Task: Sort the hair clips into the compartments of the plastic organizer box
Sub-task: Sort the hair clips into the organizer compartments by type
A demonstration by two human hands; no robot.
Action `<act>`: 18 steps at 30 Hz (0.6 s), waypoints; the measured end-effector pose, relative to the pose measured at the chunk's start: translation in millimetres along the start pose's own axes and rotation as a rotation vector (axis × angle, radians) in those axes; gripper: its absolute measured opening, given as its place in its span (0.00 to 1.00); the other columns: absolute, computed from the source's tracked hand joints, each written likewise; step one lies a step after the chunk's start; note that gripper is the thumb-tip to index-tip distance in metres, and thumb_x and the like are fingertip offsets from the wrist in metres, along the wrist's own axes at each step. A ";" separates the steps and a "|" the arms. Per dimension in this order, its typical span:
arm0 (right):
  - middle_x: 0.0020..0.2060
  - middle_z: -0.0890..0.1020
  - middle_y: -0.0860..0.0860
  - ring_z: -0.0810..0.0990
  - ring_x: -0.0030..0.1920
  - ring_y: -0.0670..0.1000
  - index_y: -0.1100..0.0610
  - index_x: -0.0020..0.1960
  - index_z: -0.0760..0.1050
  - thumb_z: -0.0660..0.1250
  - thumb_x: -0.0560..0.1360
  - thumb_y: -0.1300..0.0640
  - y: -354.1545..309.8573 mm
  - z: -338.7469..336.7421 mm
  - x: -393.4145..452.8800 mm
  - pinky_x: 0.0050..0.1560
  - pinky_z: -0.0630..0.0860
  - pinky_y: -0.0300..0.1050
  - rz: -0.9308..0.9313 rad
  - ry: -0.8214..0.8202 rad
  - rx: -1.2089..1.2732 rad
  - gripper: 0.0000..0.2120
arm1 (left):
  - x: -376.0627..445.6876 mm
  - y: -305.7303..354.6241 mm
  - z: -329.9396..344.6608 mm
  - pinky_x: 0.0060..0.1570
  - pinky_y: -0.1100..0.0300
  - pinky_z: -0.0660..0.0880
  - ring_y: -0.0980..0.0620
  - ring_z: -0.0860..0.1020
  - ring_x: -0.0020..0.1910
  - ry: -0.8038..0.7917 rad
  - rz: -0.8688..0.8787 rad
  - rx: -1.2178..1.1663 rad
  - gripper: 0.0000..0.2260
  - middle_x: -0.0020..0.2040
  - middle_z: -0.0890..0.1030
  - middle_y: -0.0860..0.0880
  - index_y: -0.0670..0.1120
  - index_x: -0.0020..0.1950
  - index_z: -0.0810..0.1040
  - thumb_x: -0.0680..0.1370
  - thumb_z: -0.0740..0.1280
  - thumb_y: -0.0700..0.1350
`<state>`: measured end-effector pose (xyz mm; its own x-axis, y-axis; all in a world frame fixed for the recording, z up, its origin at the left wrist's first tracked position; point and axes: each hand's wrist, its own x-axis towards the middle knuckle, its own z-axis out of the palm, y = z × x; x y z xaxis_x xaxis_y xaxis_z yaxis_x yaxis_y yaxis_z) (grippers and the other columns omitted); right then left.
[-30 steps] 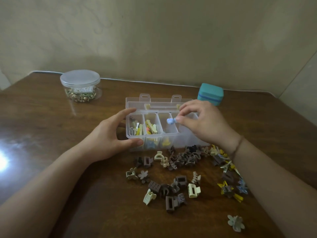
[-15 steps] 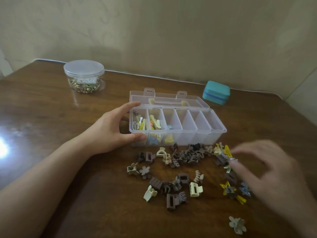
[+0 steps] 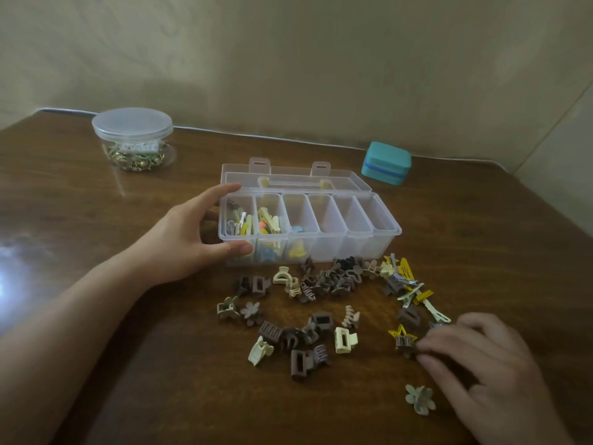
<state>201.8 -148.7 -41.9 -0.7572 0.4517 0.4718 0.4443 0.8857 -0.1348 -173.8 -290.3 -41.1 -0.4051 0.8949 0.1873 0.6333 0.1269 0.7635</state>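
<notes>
Clear plastic box, glossy wood table

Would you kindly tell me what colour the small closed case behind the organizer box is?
Teal, with a darker blue band around its seam; the case shows in the head view.

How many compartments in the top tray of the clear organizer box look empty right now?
3: the three rightmost of the organizer box. The two leftmost hold clips; the third holds a blue clip.

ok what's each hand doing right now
Left hand: grips the box at its left end.
Right hand: on the clips; grip cannot be told.
</notes>
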 end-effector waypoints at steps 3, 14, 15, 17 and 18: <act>0.43 0.81 0.40 0.74 0.44 0.50 0.50 0.45 0.83 0.64 0.71 0.48 2.8 -0.1 6.4 0.42 0.71 0.52 -0.019 0.028 0.013 0.11 | 0.2 0.1 -0.8 0.65 0.53 0.73 0.72 0.72 0.60 -0.008 0.000 0.003 0.43 0.63 0.72 0.67 0.67 0.75 0.61 0.62 0.73 0.69; 0.39 0.76 0.35 0.73 0.41 0.39 0.51 0.46 0.81 0.74 0.71 0.56 -33.3 -3.7 132.5 0.45 0.67 0.25 -0.073 0.231 0.271 0.05 | -0.3 3.7 -2.0 0.67 0.50 0.72 0.67 0.73 0.64 -0.007 0.004 -0.002 0.45 0.67 0.73 0.62 0.64 0.76 0.61 0.62 0.73 0.71; 0.37 0.76 0.34 0.74 0.40 0.39 0.51 0.45 0.81 0.74 0.71 0.56 -40.7 1.6 146.5 0.43 0.67 0.26 -0.066 0.229 0.298 0.04 | -0.3 4.1 -2.3 0.67 0.50 0.73 0.66 0.73 0.64 -0.011 0.002 -0.001 0.45 0.67 0.73 0.61 0.64 0.76 0.61 0.62 0.73 0.71; 0.37 0.79 0.37 0.73 0.40 0.41 0.49 0.44 0.81 0.73 0.72 0.55 -54.1 15.4 168.1 0.43 0.70 0.32 -0.088 0.173 0.295 0.03 | -0.5 4.7 -2.8 0.67 0.49 0.73 0.65 0.73 0.64 -0.021 0.003 -0.001 0.46 0.68 0.73 0.61 0.64 0.76 0.61 0.61 0.72 0.71; 0.39 0.80 0.39 0.74 0.42 0.43 0.48 0.44 0.80 0.72 0.72 0.53 -59.4 22.9 175.4 0.45 0.73 0.38 -0.104 0.110 0.269 0.02 | -0.6 4.9 -2.8 0.67 0.49 0.73 0.66 0.73 0.64 -0.022 0.006 -0.001 0.46 0.68 0.73 0.61 0.64 0.76 0.60 0.61 0.72 0.71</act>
<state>31.6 -119.6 28.9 -0.7289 0.3560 0.5848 0.2134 0.9297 -0.3001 -172.3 -291.4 -35.7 -0.3869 0.9047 0.1786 0.6350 0.1209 0.7630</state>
